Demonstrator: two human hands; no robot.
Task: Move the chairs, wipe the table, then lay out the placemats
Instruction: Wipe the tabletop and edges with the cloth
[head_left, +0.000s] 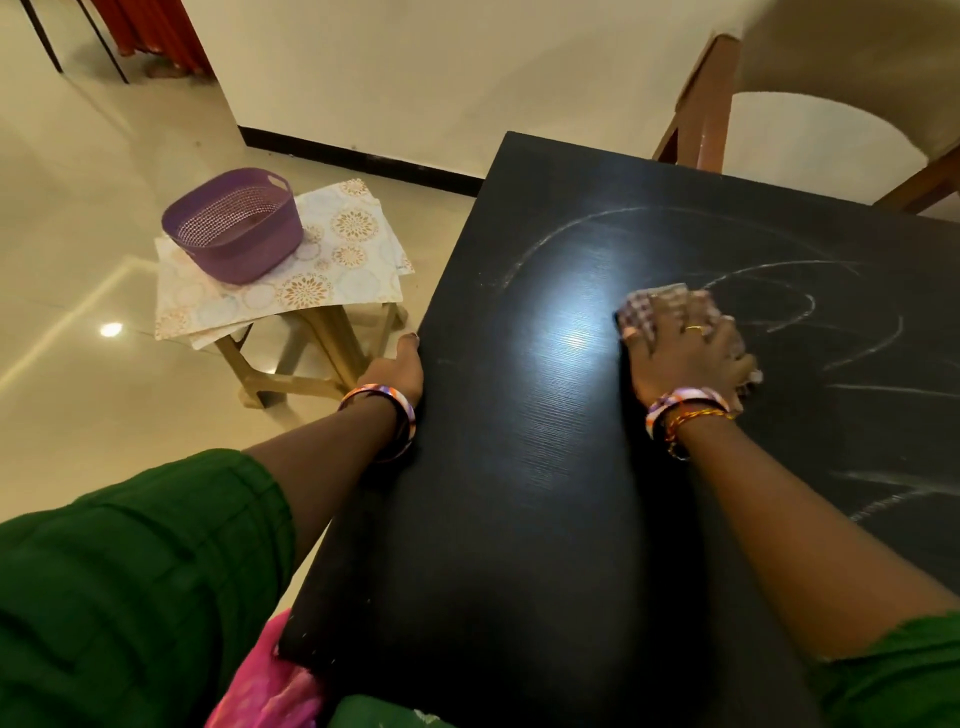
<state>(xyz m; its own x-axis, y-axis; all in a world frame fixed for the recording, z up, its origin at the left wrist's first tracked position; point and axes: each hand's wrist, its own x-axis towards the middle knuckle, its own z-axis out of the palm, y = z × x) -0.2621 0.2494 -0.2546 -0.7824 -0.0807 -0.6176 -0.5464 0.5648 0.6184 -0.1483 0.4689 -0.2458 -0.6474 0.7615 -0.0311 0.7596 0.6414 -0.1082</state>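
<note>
A black table (519, 467) is being wiped with a checked cloth (655, 306), seen from a head-worn camera looking down.

The cloth is pressed flat to the tabletop under the right hand (685, 353), whose fingers are spread straight over it rather than curled round it. Pale smeared streaks (779, 291) are seen on the dark surface beyond and to the right of that hand. The table's left edge is gripped by the left hand (397, 369), with the thumb on top and the fingers hidden below the edge. Well to the left of the gripping hand, patterned placemats (332, 260) are stacked on a small wooden stool (311, 353), and a purple basket (234, 226) is set on top of them. A wooden chair (706, 104) is seen beyond the table's far edge.
</note>
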